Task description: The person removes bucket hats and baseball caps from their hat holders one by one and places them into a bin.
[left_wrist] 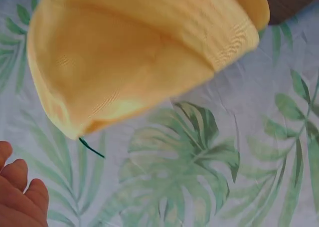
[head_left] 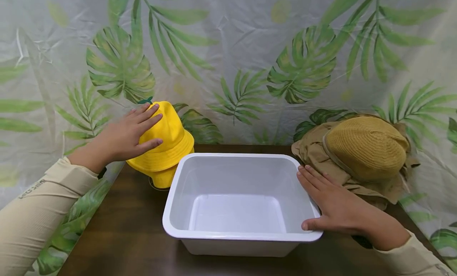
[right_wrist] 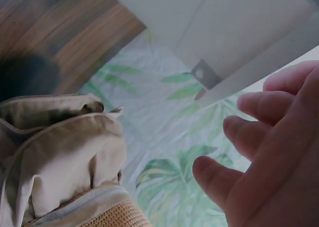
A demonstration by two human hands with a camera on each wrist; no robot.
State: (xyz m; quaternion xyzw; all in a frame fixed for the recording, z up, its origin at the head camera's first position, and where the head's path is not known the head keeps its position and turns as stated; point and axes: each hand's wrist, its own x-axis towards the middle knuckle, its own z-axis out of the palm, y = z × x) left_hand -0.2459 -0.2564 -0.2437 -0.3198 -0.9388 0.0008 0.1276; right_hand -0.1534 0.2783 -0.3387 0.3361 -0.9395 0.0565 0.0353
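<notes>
A yellow bucket hat point(head_left: 169, 127) with a small green sprout on its crown stands at the left, over another yellow piece. My left hand point(head_left: 130, 135) is beside its crown with fingers extended. In the left wrist view, a gap shows between the left fingers point(left_wrist: 37, 194) and the yellow hat point(left_wrist: 134, 52). Centrally sits a white plastic tub point(head_left: 242, 236), nothing inside it. My right hand point(head_left: 337, 208) lies at the tub's right rim, fingers spread. The right wrist view shows the fingers point(right_wrist: 249, 137) close to the tub wall point(right_wrist: 239, 32); I cannot tell whether they touch.
Right of the tub is a pile of tan fabric hats point(head_left: 314, 145), topped by a mustard knitted hat point(head_left: 367, 149). Everything stands on a dark wooden table point(head_left: 121, 228). Behind it hangs a leaf-print sheet point(head_left: 235, 49).
</notes>
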